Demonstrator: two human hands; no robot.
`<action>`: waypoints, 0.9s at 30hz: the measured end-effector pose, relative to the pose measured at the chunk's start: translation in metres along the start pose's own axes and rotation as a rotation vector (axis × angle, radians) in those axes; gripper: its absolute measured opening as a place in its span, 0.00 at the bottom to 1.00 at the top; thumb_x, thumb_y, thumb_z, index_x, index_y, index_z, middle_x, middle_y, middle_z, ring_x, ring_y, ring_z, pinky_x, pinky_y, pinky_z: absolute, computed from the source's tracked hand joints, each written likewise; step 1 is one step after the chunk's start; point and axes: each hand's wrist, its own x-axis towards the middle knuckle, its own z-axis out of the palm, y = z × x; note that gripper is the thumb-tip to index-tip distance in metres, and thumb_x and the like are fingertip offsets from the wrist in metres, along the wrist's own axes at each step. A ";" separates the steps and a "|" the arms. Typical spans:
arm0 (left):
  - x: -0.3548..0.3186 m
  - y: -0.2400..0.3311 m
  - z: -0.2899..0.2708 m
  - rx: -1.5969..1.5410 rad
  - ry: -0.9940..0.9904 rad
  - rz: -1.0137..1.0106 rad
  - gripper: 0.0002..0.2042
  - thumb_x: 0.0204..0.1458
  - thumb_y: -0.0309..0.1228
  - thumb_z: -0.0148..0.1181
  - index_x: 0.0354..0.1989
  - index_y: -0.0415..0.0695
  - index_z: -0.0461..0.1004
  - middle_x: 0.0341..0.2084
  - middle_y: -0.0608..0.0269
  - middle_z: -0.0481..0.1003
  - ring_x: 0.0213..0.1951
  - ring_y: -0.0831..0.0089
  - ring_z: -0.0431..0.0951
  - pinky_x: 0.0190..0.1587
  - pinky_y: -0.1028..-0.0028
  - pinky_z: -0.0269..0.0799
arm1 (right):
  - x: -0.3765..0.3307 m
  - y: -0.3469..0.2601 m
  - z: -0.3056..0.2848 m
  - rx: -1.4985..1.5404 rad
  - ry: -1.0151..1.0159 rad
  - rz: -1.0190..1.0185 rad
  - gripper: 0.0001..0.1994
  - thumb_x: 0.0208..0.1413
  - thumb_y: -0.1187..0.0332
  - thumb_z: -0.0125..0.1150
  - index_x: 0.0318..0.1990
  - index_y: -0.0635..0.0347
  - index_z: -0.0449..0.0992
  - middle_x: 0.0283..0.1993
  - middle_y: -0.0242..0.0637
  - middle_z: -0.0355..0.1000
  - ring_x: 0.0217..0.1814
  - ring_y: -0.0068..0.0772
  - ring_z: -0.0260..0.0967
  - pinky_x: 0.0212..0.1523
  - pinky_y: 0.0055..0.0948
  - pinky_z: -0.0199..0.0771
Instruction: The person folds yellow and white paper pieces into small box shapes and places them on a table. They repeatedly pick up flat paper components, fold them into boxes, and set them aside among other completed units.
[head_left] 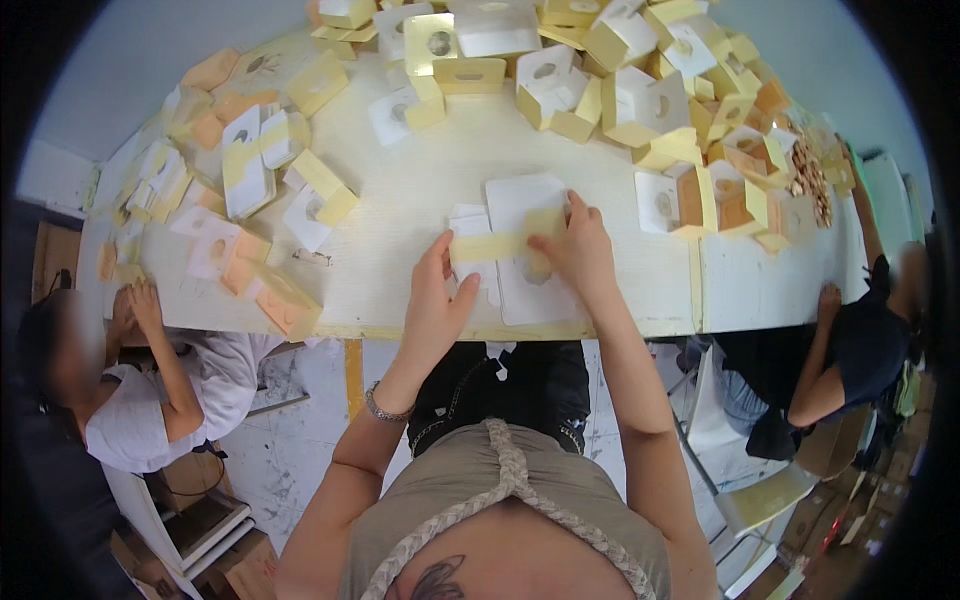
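Note:
A flat cardboard box blank (512, 200), white with a yellow band across it and a darker oval patch near its middle, lies on the table in front of me. My left hand (440, 297) is at its left end, fingertips touching the edge, with thumb and fingers apart. At the right side, my right hand (582, 250) grips the blank, thumb over the yellow band and fingers along the edge. Whether the white pieces beneath the band are one blank or several stacked cannot be told.
Folded white and yellow boxes with holes are heaped along the far table (440, 155) and at both sides. A pile of small brown pieces (808, 170) sits at the far right. One person (165, 400) sits at left, another (850, 350) at right beside a folding chair (765, 497).

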 end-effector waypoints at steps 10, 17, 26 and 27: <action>0.010 -0.006 -0.002 -0.161 0.123 -0.031 0.29 0.58 0.26 0.55 0.66 0.35 0.53 0.60 0.49 0.61 0.62 0.65 0.62 0.58 0.70 0.64 | 0.000 0.017 -0.038 0.862 -0.123 0.153 0.16 0.50 0.70 0.65 0.45 0.70 0.75 0.37 0.36 0.78 0.37 0.24 0.74 0.40 0.25 0.73; -0.007 0.074 -0.021 -0.489 -0.443 0.033 0.33 0.60 0.30 0.53 0.70 0.38 0.45 0.67 0.52 0.53 0.67 0.66 0.53 0.66 0.68 0.51 | -0.045 -0.028 -0.019 1.013 -0.090 0.020 0.31 0.50 0.67 0.69 0.59 0.68 0.60 0.52 0.42 0.68 0.52 0.27 0.67 0.52 0.26 0.68; -0.018 0.066 -0.024 -0.560 -0.125 0.123 0.34 0.53 0.29 0.60 0.67 0.39 0.50 0.61 0.54 0.59 0.63 0.65 0.59 0.64 0.66 0.54 | -0.086 -0.032 -0.022 1.018 -0.136 -0.251 0.29 0.66 0.58 0.44 0.68 0.68 0.50 0.68 0.44 0.55 0.70 0.36 0.52 0.68 0.32 0.51; -0.016 0.066 -0.021 -0.636 -0.061 0.057 0.33 0.52 0.30 0.60 0.65 0.39 0.52 0.60 0.55 0.61 0.62 0.66 0.61 0.64 0.66 0.54 | -0.092 -0.038 -0.028 1.032 -0.163 -0.330 0.28 0.65 0.63 0.47 0.68 0.66 0.50 0.73 0.47 0.45 0.75 0.37 0.42 0.71 0.33 0.42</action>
